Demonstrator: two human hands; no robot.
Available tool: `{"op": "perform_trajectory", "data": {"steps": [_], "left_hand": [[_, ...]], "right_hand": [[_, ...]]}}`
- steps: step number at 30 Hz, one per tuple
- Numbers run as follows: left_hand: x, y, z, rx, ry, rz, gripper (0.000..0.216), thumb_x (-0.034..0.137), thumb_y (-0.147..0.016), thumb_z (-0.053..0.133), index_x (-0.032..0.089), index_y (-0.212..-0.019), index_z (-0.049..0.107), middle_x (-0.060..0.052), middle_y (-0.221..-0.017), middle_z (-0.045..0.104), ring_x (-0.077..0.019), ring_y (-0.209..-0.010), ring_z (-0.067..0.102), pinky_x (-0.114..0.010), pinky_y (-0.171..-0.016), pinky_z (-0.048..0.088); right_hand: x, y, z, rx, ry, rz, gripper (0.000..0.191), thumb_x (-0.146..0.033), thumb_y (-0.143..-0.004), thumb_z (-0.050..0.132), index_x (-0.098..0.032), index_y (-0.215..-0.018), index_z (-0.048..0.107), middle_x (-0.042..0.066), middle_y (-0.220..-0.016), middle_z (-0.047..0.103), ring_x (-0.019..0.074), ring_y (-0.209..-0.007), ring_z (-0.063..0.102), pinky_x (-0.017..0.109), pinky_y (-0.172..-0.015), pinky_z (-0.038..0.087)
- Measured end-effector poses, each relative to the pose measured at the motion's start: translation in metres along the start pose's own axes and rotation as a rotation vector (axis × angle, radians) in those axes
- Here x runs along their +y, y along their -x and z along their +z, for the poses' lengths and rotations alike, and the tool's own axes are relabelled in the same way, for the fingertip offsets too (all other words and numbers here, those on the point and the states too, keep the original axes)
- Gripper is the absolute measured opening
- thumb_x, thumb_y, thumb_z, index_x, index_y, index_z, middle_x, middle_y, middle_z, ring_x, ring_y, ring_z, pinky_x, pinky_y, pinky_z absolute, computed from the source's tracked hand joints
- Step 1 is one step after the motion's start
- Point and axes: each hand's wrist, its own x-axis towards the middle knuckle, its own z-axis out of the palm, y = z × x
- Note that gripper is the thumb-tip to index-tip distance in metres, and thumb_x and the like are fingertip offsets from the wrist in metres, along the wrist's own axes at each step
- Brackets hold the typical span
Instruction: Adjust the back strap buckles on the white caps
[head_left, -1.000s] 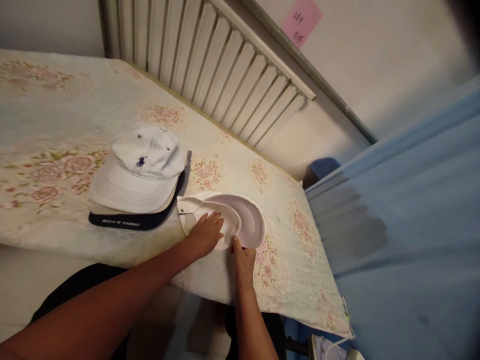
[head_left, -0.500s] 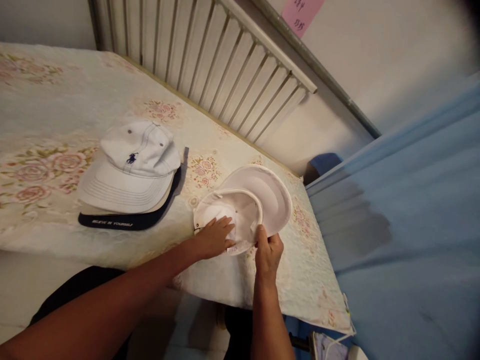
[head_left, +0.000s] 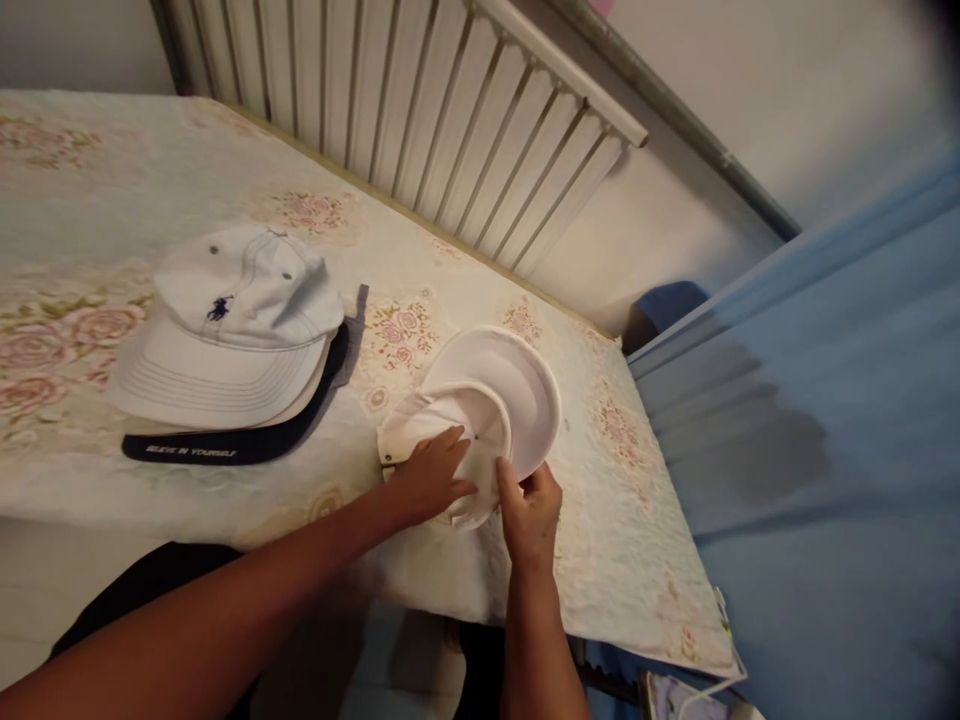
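A white cap (head_left: pixel 491 400) lies upside down near the front edge of the flowered bed cover (head_left: pixel 135 140), its brim pointing away from me. My left hand (head_left: pixel 429 475) rests flat on the cap's folded crown, fingers stretched out. My right hand (head_left: pixel 529 510) pinches the near edge of the cap where crown meets brim. To the left lies a stack of caps: a white cap with a small dark logo (head_left: pixel 225 325) on top, a navy brim with white lettering (head_left: pixel 225 450) showing beneath it.
A white slatted rail (head_left: pixel 450 100) runs along the far side of the bed by the wall. A blue curtain (head_left: pixel 825 450) hangs at the right. The bed's front edge is just under my forearms.
The white cap's brim lifted up and then came back down flatter. My right hand shifted from the brim's edge to pinching the crown's near edge. The view drifted slightly right.
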Motion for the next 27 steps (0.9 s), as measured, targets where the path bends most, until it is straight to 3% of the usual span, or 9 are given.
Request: {"op": "perform_trajectory", "data": {"steps": [5, 9, 12, 17, 22, 27], "left_hand": [[0.000, -0.004, 0.002, 0.086, -0.150, 0.062, 0.041, 0.023, -0.089, 0.053, 0.009, -0.127, 0.055, -0.018, -0.142, 0.048, -0.0284, -0.129, 0.047, -0.039, -0.108, 0.036], [-0.006, -0.006, -0.003, 0.123, -0.252, 0.031, 0.032, 0.014, -0.092, 0.041, 0.010, -0.118, 0.060, -0.018, -0.135, 0.054, -0.0274, -0.124, 0.051, -0.042, -0.106, 0.036], [-0.011, -0.007, -0.007, 0.108, -0.289, 0.000, 0.034, 0.012, -0.090, 0.041, 0.010, -0.120, 0.058, -0.018, -0.137, 0.053, -0.0274, -0.126, 0.049, -0.043, -0.105, 0.037], [-0.007, -0.001, 0.002, 0.040, -0.297, 0.071, 0.047, 0.026, -0.086, 0.057, 0.013, -0.131, 0.052, -0.017, -0.151, 0.037, -0.0314, -0.139, 0.032, -0.048, -0.109, 0.030], [0.000, 0.006, 0.013, 0.028, -0.263, 0.123, 0.067, 0.050, -0.081, 0.063, 0.016, -0.136, 0.049, -0.016, -0.152, 0.036, -0.0345, -0.142, 0.024, -0.053, -0.114, 0.017], [-0.004, 0.005, 0.013, -0.005, -0.239, 0.095, 0.070, 0.051, -0.082, 0.059, 0.014, -0.140, 0.045, -0.017, -0.153, 0.034, -0.0328, -0.143, 0.024, -0.051, -0.114, 0.018]], "right_hand": [[0.005, 0.001, 0.003, -0.081, 0.064, -0.011, 0.035, -0.045, -0.087, 0.051, -0.016, -0.068, 0.058, 0.001, -0.060, 0.058, 0.0143, -0.055, 0.049, 0.026, -0.053, 0.035], [0.008, -0.003, -0.005, 0.006, 0.097, -0.042, 0.040, -0.046, -0.088, 0.050, -0.017, -0.061, 0.052, -0.001, -0.055, 0.051, 0.0128, -0.053, 0.045, 0.025, -0.051, 0.031], [0.007, -0.005, -0.017, 0.061, 0.108, -0.084, 0.038, -0.044, -0.088, 0.051, -0.017, -0.062, 0.052, -0.003, -0.055, 0.047, 0.0110, -0.051, 0.041, 0.025, -0.050, 0.029], [0.001, -0.004, -0.029, 0.066, 0.106, -0.204, 0.030, -0.035, -0.091, 0.051, -0.017, -0.067, 0.055, -0.003, -0.060, 0.048, 0.0105, -0.055, 0.041, 0.024, -0.052, 0.031], [-0.007, -0.002, -0.025, 0.033, 0.074, -0.224, 0.021, -0.031, -0.089, 0.053, -0.017, -0.074, 0.058, -0.002, -0.066, 0.052, 0.0121, -0.060, 0.046, 0.024, -0.056, 0.035], [-0.010, -0.001, -0.017, -0.083, -0.006, -0.239, 0.015, -0.028, -0.086, 0.058, -0.018, -0.096, 0.063, 0.002, -0.080, 0.060, 0.0157, -0.074, 0.053, 0.028, -0.068, 0.043]]}}
